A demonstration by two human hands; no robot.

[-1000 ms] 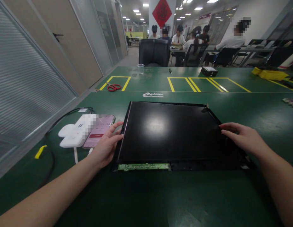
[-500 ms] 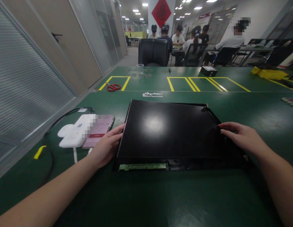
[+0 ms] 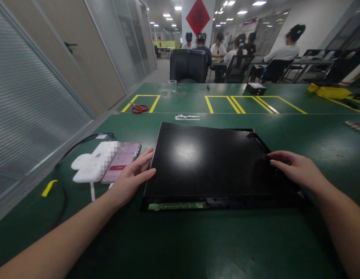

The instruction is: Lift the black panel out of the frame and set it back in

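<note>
A flat black display panel (image 3: 209, 166) lies over a black frame (image 3: 255, 203), its left side raised a little above it. My left hand (image 3: 133, 176) grips the panel's left edge, thumb on the top face and fingers along the side. At the right edge my right hand (image 3: 296, 166) is closed in a pinch; its fingertips partly hide what they hold, which looks like the panel's rim. A strip of green circuit board (image 3: 177, 206) shows below the panel's near edge.
Left of the panel lie a phone (image 3: 122, 162) with a lit screen, a white device (image 3: 94, 161) and a black cable (image 3: 64, 193). Beyond are red-handled scissors (image 3: 139, 108), white scraps (image 3: 187, 117), a clear cup (image 3: 172, 86) and a black box (image 3: 256, 88). Several people sit further back.
My left thumb has come up over the panel's left edge onto its top face. The panel has barely shifted, and my right hand keeps its place.
</note>
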